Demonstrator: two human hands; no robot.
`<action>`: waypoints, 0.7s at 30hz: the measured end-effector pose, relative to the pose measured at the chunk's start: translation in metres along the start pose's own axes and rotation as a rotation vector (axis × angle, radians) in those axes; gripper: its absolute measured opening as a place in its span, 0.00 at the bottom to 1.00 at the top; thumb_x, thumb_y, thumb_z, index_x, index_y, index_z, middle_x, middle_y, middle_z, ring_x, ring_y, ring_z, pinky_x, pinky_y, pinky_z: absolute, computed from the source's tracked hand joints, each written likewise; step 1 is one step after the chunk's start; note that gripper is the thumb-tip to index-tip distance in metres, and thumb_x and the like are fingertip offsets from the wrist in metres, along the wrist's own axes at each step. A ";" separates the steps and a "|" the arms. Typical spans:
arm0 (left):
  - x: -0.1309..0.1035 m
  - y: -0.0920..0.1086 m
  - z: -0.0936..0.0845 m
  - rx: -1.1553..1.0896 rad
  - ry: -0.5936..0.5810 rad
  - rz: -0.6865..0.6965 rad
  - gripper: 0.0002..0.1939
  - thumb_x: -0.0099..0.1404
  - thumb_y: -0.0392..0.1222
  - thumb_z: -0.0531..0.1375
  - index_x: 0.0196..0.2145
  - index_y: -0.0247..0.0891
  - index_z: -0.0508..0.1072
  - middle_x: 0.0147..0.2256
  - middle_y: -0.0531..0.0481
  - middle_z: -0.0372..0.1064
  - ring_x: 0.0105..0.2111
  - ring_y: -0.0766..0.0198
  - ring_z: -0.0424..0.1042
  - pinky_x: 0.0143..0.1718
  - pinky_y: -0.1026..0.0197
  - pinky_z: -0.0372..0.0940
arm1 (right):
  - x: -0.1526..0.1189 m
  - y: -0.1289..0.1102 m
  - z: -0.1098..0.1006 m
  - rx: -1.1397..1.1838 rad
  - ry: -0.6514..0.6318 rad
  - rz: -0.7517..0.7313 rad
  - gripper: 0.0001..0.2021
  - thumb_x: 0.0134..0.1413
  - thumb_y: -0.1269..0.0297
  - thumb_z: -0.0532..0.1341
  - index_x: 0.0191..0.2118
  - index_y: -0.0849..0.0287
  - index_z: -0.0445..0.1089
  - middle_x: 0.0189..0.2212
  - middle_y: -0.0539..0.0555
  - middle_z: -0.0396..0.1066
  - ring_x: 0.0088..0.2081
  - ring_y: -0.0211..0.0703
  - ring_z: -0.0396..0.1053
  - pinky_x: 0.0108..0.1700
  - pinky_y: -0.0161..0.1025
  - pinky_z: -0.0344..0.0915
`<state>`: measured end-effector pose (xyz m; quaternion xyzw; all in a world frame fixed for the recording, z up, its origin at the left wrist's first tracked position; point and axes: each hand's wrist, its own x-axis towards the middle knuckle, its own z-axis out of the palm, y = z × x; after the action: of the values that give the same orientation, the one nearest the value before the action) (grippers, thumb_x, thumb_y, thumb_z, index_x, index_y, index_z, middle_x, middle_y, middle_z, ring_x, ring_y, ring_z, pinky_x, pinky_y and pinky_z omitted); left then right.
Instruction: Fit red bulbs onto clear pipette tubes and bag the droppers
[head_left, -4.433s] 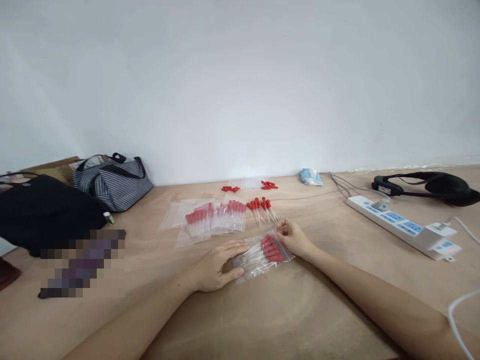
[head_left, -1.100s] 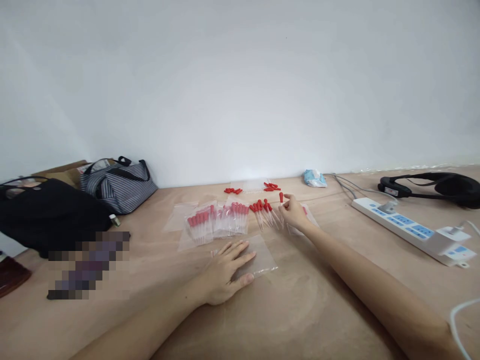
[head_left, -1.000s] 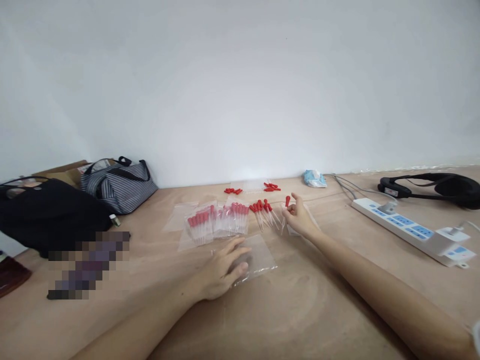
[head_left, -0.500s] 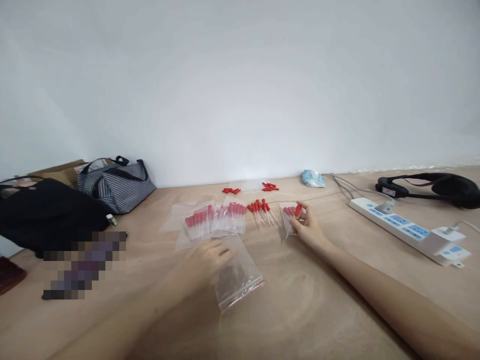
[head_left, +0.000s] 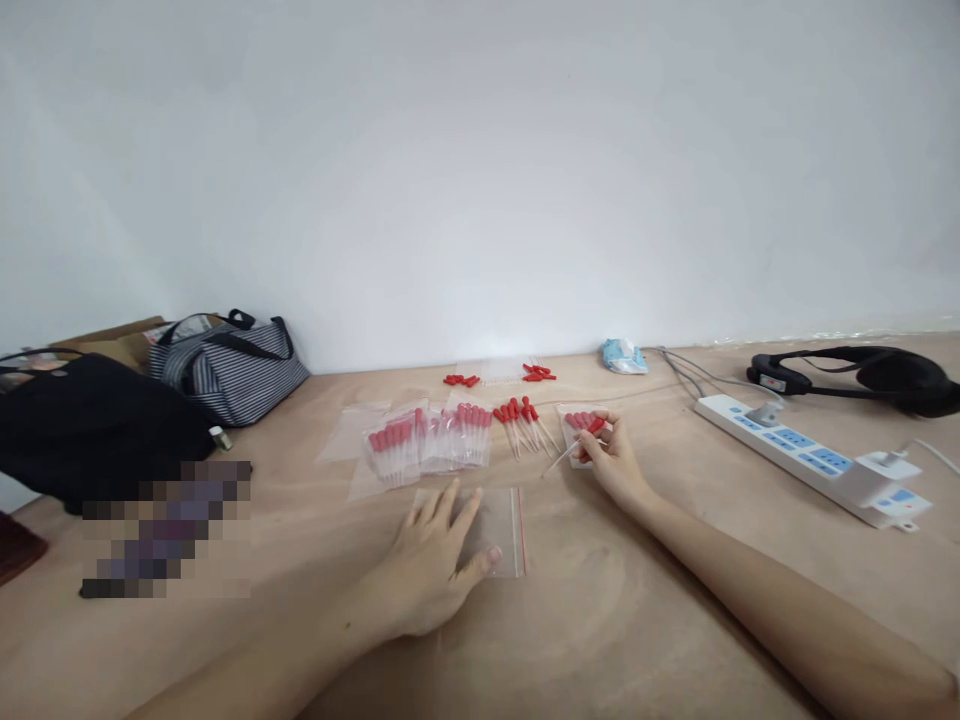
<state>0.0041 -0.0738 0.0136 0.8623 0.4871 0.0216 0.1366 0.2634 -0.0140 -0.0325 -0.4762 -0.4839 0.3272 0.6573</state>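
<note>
My left hand (head_left: 435,565) lies flat with fingers spread on a clear zip bag (head_left: 508,530), whose red-striped seal faces right. Between the fingertips of my right hand (head_left: 621,462) is a dropper (head_left: 596,426) with a red bulb, its thin pale tube slanting down to the left. Just behind it, partly hidden by that hand, is a bag with red-bulbed droppers (head_left: 576,420) in it. Loose droppers (head_left: 515,412) lie fanned out to the left of my right hand. Beyond my left hand, several filled dropper bags (head_left: 457,450) overlap.
Flat clear bags (head_left: 351,432) lie left of the filled ones. Red bulbs (head_left: 461,380) and more red bulbs (head_left: 538,373) sit near the wall. A power strip (head_left: 806,455), black headset (head_left: 847,380) and blue tissue pack (head_left: 624,356) stand right; striped bag (head_left: 240,370) and black bag (head_left: 97,430) left.
My left hand has come down flat with fingers spread, and the zip bag has turned so its seal points right. The dropper in my right hand has tilted from steep to slanted.
</note>
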 end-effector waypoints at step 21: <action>0.021 -0.012 -0.002 -0.038 -0.035 0.290 0.33 0.60 0.59 0.49 0.59 0.43 0.50 0.60 0.44 0.40 0.60 0.51 0.39 0.57 0.44 0.38 | -0.025 -0.008 0.017 0.105 -0.151 0.182 0.22 0.39 0.52 0.60 0.39 0.54 0.52 0.20 0.42 0.59 0.20 0.35 0.63 0.23 0.35 0.60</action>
<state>0.0046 -0.0496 0.0100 0.9212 0.3544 0.0353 0.1567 0.2390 -0.0338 -0.0319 -0.4570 -0.4689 0.4456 0.6105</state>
